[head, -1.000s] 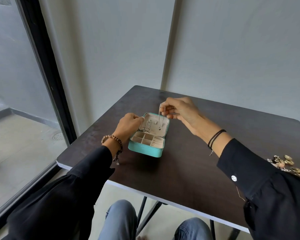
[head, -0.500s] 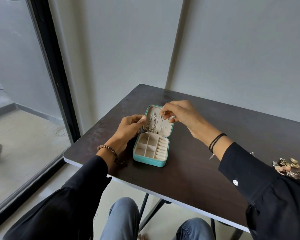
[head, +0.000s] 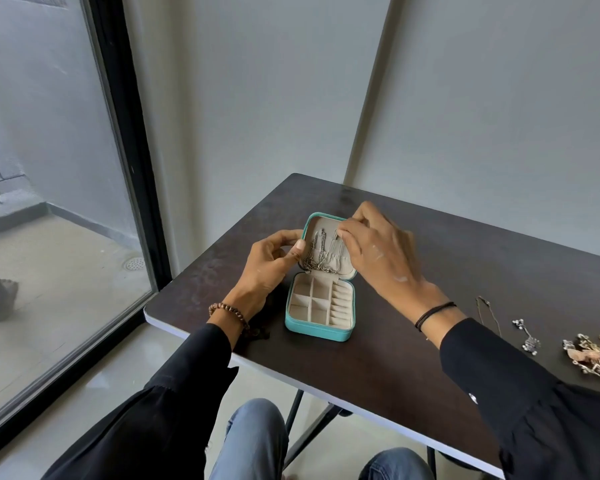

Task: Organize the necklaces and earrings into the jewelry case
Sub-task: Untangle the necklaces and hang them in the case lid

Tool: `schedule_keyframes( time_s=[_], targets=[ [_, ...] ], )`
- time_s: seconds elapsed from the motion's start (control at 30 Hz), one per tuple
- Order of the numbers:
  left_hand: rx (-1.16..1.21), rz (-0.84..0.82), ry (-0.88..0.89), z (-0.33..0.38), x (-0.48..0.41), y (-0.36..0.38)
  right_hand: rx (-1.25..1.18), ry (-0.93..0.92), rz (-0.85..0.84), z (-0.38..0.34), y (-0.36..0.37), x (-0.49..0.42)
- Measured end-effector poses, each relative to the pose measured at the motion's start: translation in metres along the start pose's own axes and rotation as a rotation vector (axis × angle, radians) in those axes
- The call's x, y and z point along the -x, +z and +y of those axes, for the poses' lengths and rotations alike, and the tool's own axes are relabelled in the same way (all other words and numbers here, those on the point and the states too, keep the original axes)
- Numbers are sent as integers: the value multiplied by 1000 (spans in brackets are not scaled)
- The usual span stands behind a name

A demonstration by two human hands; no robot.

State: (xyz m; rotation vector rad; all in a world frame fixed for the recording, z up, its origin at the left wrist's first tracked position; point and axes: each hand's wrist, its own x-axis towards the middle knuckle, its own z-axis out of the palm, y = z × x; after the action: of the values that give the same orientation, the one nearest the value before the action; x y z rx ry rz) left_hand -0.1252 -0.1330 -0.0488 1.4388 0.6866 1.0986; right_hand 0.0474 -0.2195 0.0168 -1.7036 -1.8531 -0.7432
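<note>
"Case first: where does it sit?"

"The small teal rectangular jewelry case point(head: 317, 329) stands open on the dark brown surface point(head: 395, 358), near its front left corner and between my two hands. The base lies flat, with cream dividers. The cream-lined lid point(head: 328, 225) is tilted up behind it."

"Your left hand?"

"My left hand point(head: 271, 261) holds the cream-lined lid by its left edge. The thumb presses on the front of the rim and the other fingers point(head: 281, 237) curl round behind it. A brown wooden bead bracelet point(head: 229, 311) sits on that wrist."

"And the right?"

"My right hand point(head: 381, 254) reaches over the lid's right side, a black cord band point(head: 433, 313) at the wrist. The fingers are bent, and the fingertips point(head: 343, 233) pinch the top of a thin silver chain necklace point(head: 333, 249) that hangs down the lining. Just left of it, other silver chains point(head: 316, 249) hang inside the lid, and their lower ends gather at the cream pocket point(head: 340, 265)."

"What lies outside the case?"

"Off to my right on the surface, well apart from the case, are a thin dark chain necklace point(head: 487, 313) and a silver drop earring point(head: 527, 336). A heap of gold and pink earrings point(head: 593, 355) lies at the frame's edge."
</note>
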Motion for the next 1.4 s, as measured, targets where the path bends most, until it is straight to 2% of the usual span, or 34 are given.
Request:
schedule_keyframes(
  time_s=[0.53, 0.93, 1.23, 1.4],
  targets=[
    [22, -12, 23, 1, 0, -1, 124, 38, 315, -8, 12, 6],
    [23, -3, 18, 3, 1, -1, 283, -160, 209, -6, 24, 6],
    [2, -7, 10, 9, 4, -1, 293, -42, 205, -12, 24, 8],
    [-15, -9, 5, 10, 6, -1, 263, -20, 281, -10, 17, 9]
  ],
)
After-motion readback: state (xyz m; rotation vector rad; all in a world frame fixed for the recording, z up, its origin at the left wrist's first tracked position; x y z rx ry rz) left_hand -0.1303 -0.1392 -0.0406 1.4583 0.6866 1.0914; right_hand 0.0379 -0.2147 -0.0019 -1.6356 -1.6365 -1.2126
